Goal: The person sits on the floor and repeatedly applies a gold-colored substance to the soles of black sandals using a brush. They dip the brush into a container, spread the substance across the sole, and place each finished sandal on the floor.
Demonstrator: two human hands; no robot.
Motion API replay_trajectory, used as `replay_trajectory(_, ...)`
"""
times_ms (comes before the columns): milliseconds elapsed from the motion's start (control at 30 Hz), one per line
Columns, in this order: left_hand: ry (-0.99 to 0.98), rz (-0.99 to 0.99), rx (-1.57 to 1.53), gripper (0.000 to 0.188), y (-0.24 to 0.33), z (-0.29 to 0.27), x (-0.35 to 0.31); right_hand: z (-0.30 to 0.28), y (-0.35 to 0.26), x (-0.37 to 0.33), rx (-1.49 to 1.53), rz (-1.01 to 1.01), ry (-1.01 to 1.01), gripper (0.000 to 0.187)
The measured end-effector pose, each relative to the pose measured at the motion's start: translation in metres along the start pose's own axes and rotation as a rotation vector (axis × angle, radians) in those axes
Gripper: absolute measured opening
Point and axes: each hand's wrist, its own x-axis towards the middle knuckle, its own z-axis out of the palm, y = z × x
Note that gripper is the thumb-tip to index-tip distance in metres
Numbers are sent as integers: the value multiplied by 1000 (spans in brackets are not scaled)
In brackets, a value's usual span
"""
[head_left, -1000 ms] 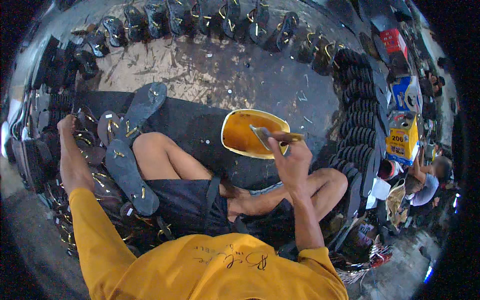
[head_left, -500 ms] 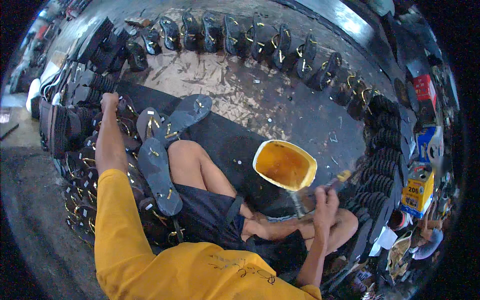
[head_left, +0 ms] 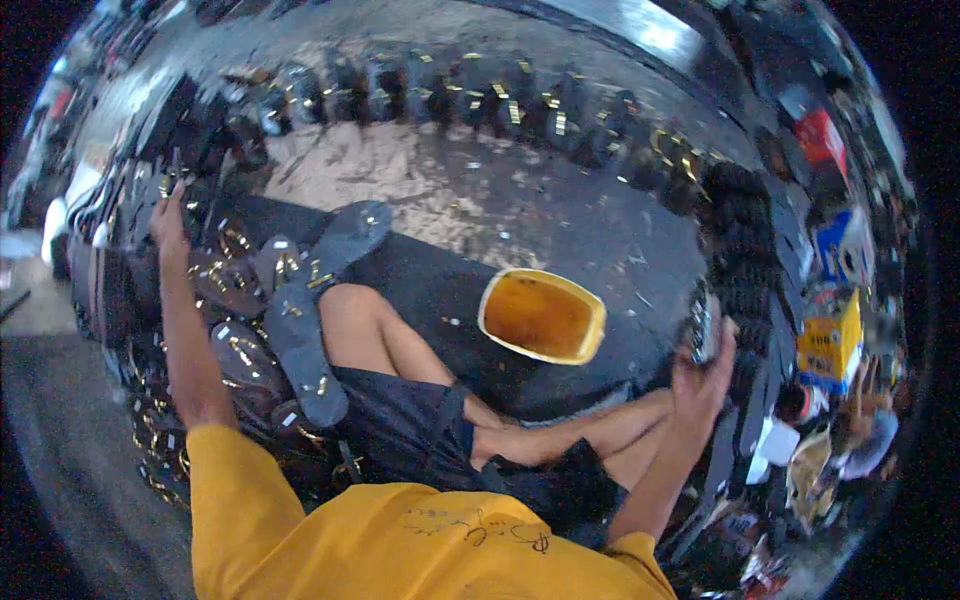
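My left hand [head_left: 172,225] reaches out to the far left, fingers closed on a dark, gold-trimmed sandal [head_left: 168,186], which is blurred. At the right, beside a stack of dark soles, my right hand [head_left: 705,378] grips a dark grey, ridged sole [head_left: 705,326] that stands up from the fingers. Motion smears its outline. Between my hands lies an oblong tub [head_left: 592,342] with a pale yellow rim and amber-brown liquid. Grey sandals [head_left: 290,340] rest across one another next to my bent left knee.
Gold-strapped sandals [head_left: 410,90] form a curved row at the far side. Stacked dark soles [head_left: 740,240] line the right, with a yellow can [head_left: 830,345] and a red box [head_left: 822,140] beyond. More sandals [head_left: 245,365] are heaped at my left.
My right hand has moved right and away from the tub; the brush it held no longer shows, and a ridged sole is in it. My left hand has shifted left. The view has turned slightly.
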Motion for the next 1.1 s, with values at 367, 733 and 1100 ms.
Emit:
replay_trajectory(367,-716,805,610,35,137,4,-456,-18,28,-15,506,314,-292,26)
replay_trajectory(733,-1189,-771,-1382,62,198,54,-517,79,52,-108,-605,-453,-579,31)
replay_trajectory(1100,-1229,-764,-1432,58,198,45,-528,66,79,-135,-722,-1036,-644,25)
